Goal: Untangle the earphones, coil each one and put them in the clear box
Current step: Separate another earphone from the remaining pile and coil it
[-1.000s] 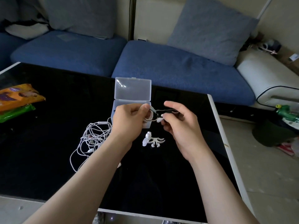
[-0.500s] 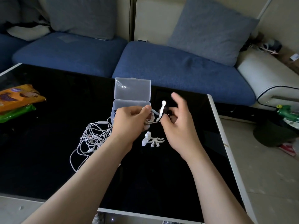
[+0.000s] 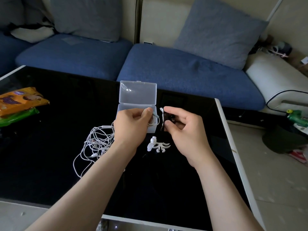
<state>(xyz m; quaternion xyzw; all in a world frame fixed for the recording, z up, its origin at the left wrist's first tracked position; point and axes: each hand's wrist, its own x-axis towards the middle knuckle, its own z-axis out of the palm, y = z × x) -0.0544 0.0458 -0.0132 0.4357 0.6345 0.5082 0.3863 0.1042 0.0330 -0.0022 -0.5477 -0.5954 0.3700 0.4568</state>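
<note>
The left hand (image 3: 133, 125) curls its fingers round a coil of white earphone cable (image 3: 154, 121), just in front of the open clear box (image 3: 138, 95). Just right of those fingertips, the right hand (image 3: 185, 130) pinches a small dark piece (image 3: 162, 120) with a white edge between thumb and forefinger. A tangle of earphones (image 3: 98, 140) lies left of the left wrist, apart from the fingers.

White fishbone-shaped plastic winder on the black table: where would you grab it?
Probably from above, pinching the white fishbone-shaped plastic winder across its middle spine: it lies flat on the black table, and gaps between its ribs leave room for fingertips.
</note>
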